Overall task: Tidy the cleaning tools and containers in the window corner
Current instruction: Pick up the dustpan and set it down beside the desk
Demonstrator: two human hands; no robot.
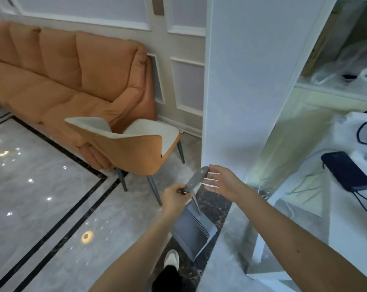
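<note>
Left hand holds a grey dustpan by its handle; right hand reaches in, holding nothing.

From the head camera, the left hand (175,197) has its fingers curled round the handle of the dustpan (194,228), whose pan hangs low over the dark floor strip beside a white pillar (252,81). The right hand (222,180) is just beside the handle's top, fingers spread and straight. An orange chair (134,148) and sofa (62,76) stand behind; a dark phone (346,171) lies on the white surface (325,207) at right.

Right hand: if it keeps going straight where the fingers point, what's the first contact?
Probably the grey dustpan handle the left hand grips; the right hand is open, fingertips just short of it. Depth unclear.
</note>
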